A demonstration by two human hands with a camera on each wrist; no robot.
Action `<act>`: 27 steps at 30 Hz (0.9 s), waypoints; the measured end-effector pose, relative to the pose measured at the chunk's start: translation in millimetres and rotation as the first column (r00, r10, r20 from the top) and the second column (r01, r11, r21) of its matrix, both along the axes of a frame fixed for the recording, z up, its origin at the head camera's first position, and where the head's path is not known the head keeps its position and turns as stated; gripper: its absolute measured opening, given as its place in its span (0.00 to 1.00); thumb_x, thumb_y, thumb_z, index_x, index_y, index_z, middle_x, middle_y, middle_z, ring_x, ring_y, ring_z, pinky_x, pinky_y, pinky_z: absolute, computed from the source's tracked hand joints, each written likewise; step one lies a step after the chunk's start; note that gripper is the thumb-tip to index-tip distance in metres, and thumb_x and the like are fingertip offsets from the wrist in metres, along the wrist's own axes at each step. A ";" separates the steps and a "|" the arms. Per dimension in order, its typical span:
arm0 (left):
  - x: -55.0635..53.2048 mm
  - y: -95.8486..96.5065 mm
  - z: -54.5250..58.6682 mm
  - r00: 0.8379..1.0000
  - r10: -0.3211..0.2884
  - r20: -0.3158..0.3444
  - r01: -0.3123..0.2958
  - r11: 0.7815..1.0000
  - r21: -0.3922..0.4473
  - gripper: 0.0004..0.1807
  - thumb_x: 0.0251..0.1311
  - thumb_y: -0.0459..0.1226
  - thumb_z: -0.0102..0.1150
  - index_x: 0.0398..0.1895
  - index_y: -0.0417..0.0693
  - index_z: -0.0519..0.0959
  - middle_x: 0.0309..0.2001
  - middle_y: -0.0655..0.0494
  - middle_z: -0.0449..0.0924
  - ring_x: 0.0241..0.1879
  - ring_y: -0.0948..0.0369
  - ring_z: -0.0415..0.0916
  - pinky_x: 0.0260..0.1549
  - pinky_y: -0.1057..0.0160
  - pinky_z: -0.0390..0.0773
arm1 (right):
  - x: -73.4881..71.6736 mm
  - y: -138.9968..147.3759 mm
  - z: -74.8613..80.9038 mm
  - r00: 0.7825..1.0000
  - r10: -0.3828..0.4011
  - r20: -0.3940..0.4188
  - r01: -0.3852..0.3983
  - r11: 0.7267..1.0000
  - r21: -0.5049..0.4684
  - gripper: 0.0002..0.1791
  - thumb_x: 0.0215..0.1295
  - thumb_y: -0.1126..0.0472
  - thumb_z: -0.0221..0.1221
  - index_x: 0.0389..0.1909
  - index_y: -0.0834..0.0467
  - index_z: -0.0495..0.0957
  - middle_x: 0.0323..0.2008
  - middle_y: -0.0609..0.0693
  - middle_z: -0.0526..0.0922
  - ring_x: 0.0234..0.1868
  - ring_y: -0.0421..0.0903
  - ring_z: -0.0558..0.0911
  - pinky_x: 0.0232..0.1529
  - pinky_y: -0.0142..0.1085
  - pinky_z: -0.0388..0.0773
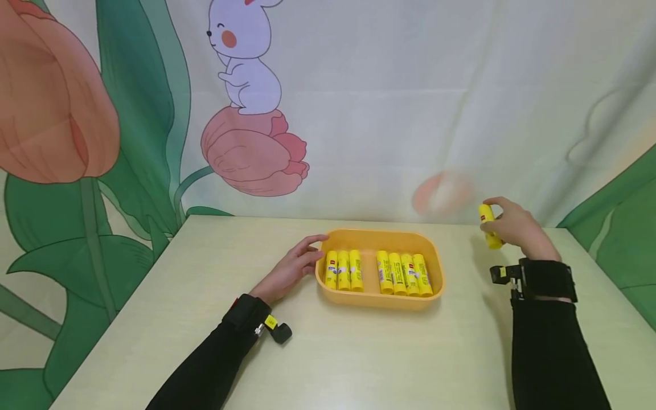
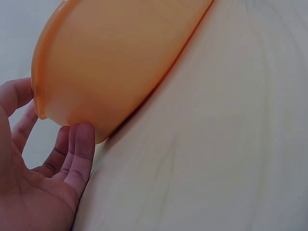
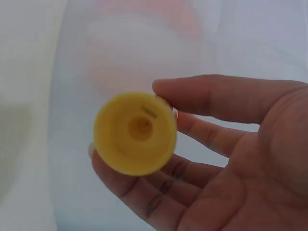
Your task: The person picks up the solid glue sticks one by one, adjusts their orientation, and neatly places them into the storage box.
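Observation:
A yellow glue stick (image 1: pixel 490 226) is held upright and a little tilted in my right hand (image 1: pixel 517 228), between thumb and fingers, off to the right of the basket. Its round hollow end (image 3: pixel 135 134) faces the camera in the right wrist view. My left hand (image 1: pixel 289 270) is at the left end of an orange-yellow plastic basket (image 1: pixel 379 302). In the left wrist view, its fingers (image 2: pixel 82 149) touch the basket's outer wall (image 2: pixel 110 62) and rim. Inside the basket, three glue sticks (image 1: pixel 343 271) lie side by side at left, and several more (image 1: pixel 404 274) at right, with a gap between the groups.
The basket stands on a pale wooden table (image 1: pixel 359 353), toward its back edge. Behind the table hangs a light curtain (image 1: pixel 369 114) printed with tulips, leaves and a white rabbit.

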State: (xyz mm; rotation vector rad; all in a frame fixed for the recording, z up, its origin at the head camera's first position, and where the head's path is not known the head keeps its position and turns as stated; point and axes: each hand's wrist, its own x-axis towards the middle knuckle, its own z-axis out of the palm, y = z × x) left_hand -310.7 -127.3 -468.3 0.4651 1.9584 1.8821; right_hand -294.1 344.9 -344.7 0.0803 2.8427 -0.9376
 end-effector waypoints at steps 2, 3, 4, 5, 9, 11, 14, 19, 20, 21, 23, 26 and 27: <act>-0.1 1.3 -0.5 1.000 -0.002 0.001 0.002 1.000 0.000 0.25 0.80 0.46 0.51 0.76 0.61 0.66 0.66 0.44 0.67 0.60 0.50 0.72 0.58 0.62 0.78 | 1.6 -6.4 2.7 1.000 0.014 -0.015 -0.014 1.000 -0.001 0.39 0.76 0.61 0.56 0.78 0.71 0.49 0.54 0.77 0.71 0.42 0.61 0.79 0.38 0.41 0.80; 0.1 1.7 -0.4 1.000 -0.003 -0.001 0.003 1.000 0.000 0.25 0.80 0.46 0.51 0.76 0.61 0.66 0.66 0.44 0.67 0.60 0.50 0.71 0.58 0.62 0.78 | 1.8 -10.7 3.9 1.000 0.022 -0.019 -0.022 1.000 0.001 0.38 0.76 0.61 0.56 0.78 0.71 0.50 0.54 0.77 0.71 0.42 0.61 0.80 0.38 0.40 0.80; 0.2 1.9 -0.4 1.000 -0.001 0.000 0.001 1.000 -0.002 0.25 0.80 0.46 0.51 0.76 0.61 0.66 0.66 0.44 0.67 0.60 0.50 0.72 0.58 0.63 0.78 | 1.9 -15.7 4.9 0.999 0.030 -0.022 -0.030 1.000 0.003 0.38 0.76 0.61 0.56 0.78 0.70 0.50 0.53 0.76 0.72 0.41 0.61 0.80 0.38 0.40 0.80; 0.2 1.9 -0.4 1.000 0.002 0.004 -0.002 1.000 -0.003 0.25 0.80 0.46 0.51 0.76 0.61 0.66 0.66 0.44 0.67 0.60 0.50 0.72 0.58 0.63 0.78 | 1.9 -21.0 5.8 0.999 0.040 -0.025 -0.040 0.999 0.005 0.38 0.76 0.61 0.56 0.78 0.70 0.51 0.53 0.76 0.72 0.41 0.61 0.80 0.39 0.40 0.80; 0.9 1.2 0.3 1.000 0.003 0.007 -0.003 1.000 -0.014 0.25 0.80 0.46 0.51 0.77 0.61 0.65 0.66 0.44 0.66 0.61 0.50 0.71 0.58 0.62 0.78 | 2.5 -41.5 10.5 0.996 0.077 -0.041 -0.077 0.997 0.014 0.37 0.76 0.60 0.57 0.78 0.69 0.53 0.52 0.74 0.74 0.41 0.59 0.81 0.39 0.40 0.80; 0.7 1.2 0.6 1.000 0.006 0.008 -0.005 1.000 -0.016 0.25 0.80 0.46 0.51 0.76 0.62 0.66 0.66 0.44 0.67 0.61 0.49 0.71 0.59 0.62 0.78 | 3.6 -49.7 14.0 0.993 0.101 -0.058 -0.100 0.995 0.013 0.37 0.75 0.60 0.57 0.78 0.69 0.54 0.51 0.73 0.76 0.40 0.57 0.81 0.39 0.41 0.80; 0.0 1.3 2.0 1.000 0.014 0.008 -0.014 1.000 -0.015 0.24 0.80 0.46 0.51 0.75 0.64 0.67 0.66 0.45 0.67 0.62 0.49 0.71 0.60 0.61 0.78 | 5.4 -60.5 19.6 0.989 0.128 -0.075 -0.128 0.992 0.002 0.37 0.74 0.61 0.58 0.78 0.68 0.55 0.49 0.71 0.77 0.38 0.56 0.82 0.39 0.42 0.80; -0.1 1.3 3.1 1.000 0.018 0.011 -0.018 1.000 -0.025 0.24 0.80 0.45 0.51 0.75 0.64 0.67 0.66 0.46 0.66 0.62 0.49 0.71 0.60 0.61 0.77 | 7.1 -75.6 22.3 0.985 0.158 -0.073 -0.159 0.987 -0.005 0.37 0.74 0.62 0.58 0.78 0.67 0.55 0.48 0.70 0.77 0.39 0.56 0.81 0.38 0.40 0.81; -0.1 1.4 3.0 1.000 0.017 0.012 -0.017 1.000 -0.025 0.24 0.80 0.45 0.50 0.76 0.63 0.66 0.66 0.46 0.66 0.62 0.49 0.71 0.60 0.61 0.77 | 7.5 -78.8 22.2 0.983 0.164 -0.076 -0.165 0.986 0.000 0.37 0.74 0.62 0.58 0.78 0.67 0.55 0.48 0.70 0.77 0.39 0.56 0.81 0.38 0.40 0.81; -0.1 1.6 2.7 1.000 0.017 0.013 -0.016 1.000 -0.025 0.24 0.80 0.45 0.50 0.76 0.63 0.66 0.66 0.46 0.66 0.62 0.49 0.71 0.60 0.62 0.77 | 8.0 -82.4 22.1 0.982 0.169 -0.080 -0.169 0.986 0.006 0.37 0.74 0.63 0.58 0.78 0.67 0.55 0.47 0.69 0.77 0.39 0.56 0.81 0.38 0.39 0.81; -0.4 2.0 1.9 1.000 0.015 0.013 -0.015 1.000 -0.022 0.24 0.80 0.45 0.51 0.76 0.62 0.66 0.66 0.46 0.66 0.62 0.49 0.71 0.60 0.62 0.78 | 9.6 -90.0 23.1 0.978 0.184 -0.094 -0.184 0.983 0.012 0.36 0.74 0.63 0.59 0.78 0.66 0.56 0.46 0.67 0.78 0.38 0.56 0.80 0.38 0.39 0.81; -1.0 2.6 0.8 1.000 0.014 0.011 -0.014 1.000 -0.019 0.25 0.80 0.46 0.51 0.76 0.62 0.66 0.66 0.46 0.66 0.62 0.49 0.71 0.60 0.62 0.78 | 13.1 -101.1 25.5 0.969 0.216 -0.120 -0.215 0.976 0.020 0.36 0.74 0.64 0.60 0.78 0.66 0.58 0.43 0.65 0.79 0.37 0.54 0.80 0.36 0.40 0.80; -1.1 2.8 0.4 1.000 0.013 0.009 -0.012 1.000 -0.019 0.25 0.80 0.46 0.51 0.76 0.62 0.66 0.66 0.46 0.66 0.62 0.49 0.71 0.60 0.62 0.77 | 14.4 -104.3 26.1 0.967 0.223 -0.123 -0.223 0.975 0.018 0.36 0.74 0.64 0.60 0.78 0.65 0.58 0.43 0.65 0.79 0.36 0.54 0.80 0.36 0.40 0.80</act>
